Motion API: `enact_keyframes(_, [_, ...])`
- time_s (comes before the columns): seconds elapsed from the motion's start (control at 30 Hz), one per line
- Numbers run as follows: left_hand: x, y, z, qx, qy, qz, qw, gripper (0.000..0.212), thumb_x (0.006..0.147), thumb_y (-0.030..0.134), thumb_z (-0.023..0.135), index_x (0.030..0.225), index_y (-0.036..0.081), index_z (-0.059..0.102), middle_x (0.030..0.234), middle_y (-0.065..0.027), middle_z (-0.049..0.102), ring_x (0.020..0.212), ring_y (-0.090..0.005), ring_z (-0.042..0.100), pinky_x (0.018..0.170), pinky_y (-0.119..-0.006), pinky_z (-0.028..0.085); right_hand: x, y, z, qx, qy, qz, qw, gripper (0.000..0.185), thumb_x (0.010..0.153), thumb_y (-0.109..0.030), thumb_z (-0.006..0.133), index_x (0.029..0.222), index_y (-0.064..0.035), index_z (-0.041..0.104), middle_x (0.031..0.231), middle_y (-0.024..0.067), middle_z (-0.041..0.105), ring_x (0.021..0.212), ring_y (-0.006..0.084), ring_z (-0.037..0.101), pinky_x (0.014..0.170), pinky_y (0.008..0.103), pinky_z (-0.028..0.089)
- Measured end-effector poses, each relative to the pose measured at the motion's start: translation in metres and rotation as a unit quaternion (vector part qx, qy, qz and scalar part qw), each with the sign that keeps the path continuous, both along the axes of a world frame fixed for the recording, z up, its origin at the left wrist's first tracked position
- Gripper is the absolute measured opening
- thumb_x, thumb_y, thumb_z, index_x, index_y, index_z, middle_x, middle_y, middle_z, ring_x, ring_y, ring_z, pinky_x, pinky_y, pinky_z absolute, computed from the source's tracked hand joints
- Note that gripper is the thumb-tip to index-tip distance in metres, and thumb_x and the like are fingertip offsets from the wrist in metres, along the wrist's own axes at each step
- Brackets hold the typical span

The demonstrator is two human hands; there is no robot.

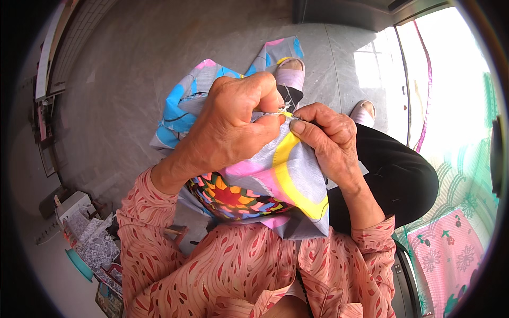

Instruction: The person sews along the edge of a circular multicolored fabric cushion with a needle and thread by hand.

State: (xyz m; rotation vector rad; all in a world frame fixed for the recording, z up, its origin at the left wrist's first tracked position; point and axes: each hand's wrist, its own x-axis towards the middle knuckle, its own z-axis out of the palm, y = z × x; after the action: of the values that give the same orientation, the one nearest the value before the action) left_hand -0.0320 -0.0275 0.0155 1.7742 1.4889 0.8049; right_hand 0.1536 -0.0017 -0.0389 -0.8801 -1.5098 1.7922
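Note:
A grey cloth [294,175] printed with yellow, pink and blue shapes lies across my lap and hangs down on the left towards the floor. My left hand [238,115] is curled at the cloth's upper edge, its thumb and forefinger closed on that edge. Opposite it, my right hand [332,139] pinches the same edge between thumb and fingers. White loose threads [288,104] stick up between the two hands; whether a needle is there I cannot tell. Beneath the cloth shows a multicoloured piece of layered fabric petals [228,195] with a red centre.
My slippered feet [290,75] rest on grey floor tiles [131,71]; the cloth's far end lies by one slipper. A sheer curtain [449,167] hangs at the bright doorway on the right. At lower left stands furniture draped with a lace cover [89,228], near a turquoise basin [78,265].

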Motion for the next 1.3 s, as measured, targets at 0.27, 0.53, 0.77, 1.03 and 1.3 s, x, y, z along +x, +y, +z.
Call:
enact_keyframes(0.27, [-0.003,0.005,-0.001,-0.032,-0.053,-0.058,0.996,0.017,0.066,-0.005,0.065,0.078,0.0,0.053,0.072,-0.0065,0.058,0.065,-0.0146,0.057,0.062,-0.026,0.045,0.001,0.0,0.005,0.02,-0.018,-0.001,1.0,0.01,0.084,-0.007,0.062,0.081,0.0023,0.059,0.059,0.003,0.052,0.054,0.0063,0.045,0.05,0.0244,0.038])
enact_keyframes(0.53, [-0.002,0.006,0.006,-0.017,0.028,-0.059,0.998,0.023,0.063,0.0,0.07,0.077,0.001,0.051,0.077,-0.0074,0.057,0.07,-0.0198,0.057,0.065,-0.03,0.045,0.003,-0.003,-0.001,0.039,-0.008,-0.018,0.999,0.012,0.081,-0.006,0.066,0.085,0.0034,0.061,0.062,0.0057,0.055,0.055,0.0072,0.048,0.051,0.0249,0.04])
enact_keyframes(0.77, [-0.006,0.006,0.009,-0.031,0.049,-0.083,0.995,0.024,0.063,0.002,0.071,0.077,0.001,0.051,0.078,-0.009,0.058,0.073,-0.0221,0.058,0.066,-0.031,0.045,0.005,-0.001,0.003,0.029,-0.02,-0.005,0.999,0.018,0.078,-0.01,0.07,0.087,0.0042,0.062,0.065,0.0065,0.057,0.057,0.007,0.049,0.051,0.0239,0.04])
enact_keyframes(1.03, [-0.006,0.008,0.007,-0.033,0.019,-0.075,0.996,0.017,0.068,0.001,0.067,0.076,0.0,0.052,0.078,-0.0102,0.059,0.071,-0.0218,0.059,0.064,-0.03,0.046,0.003,0.0,0.004,0.04,-0.019,-0.007,0.999,0.019,0.078,-0.011,0.07,0.087,0.0039,0.063,0.064,0.0063,0.057,0.057,0.0076,0.05,0.051,0.0241,0.041])
enact_keyframes(1.3, [-0.003,0.005,0.004,-0.078,-0.001,-0.035,0.996,0.016,0.069,0.0,0.065,0.076,-0.003,0.051,0.077,-0.0107,0.06,0.068,-0.0201,0.059,0.062,-0.028,0.046,0.003,0.001,0.0,0.035,-0.021,-0.004,0.999,0.013,0.08,-0.008,0.065,0.085,0.003,0.061,0.063,0.0054,0.056,0.056,0.0072,0.048,0.051,0.0242,0.039])
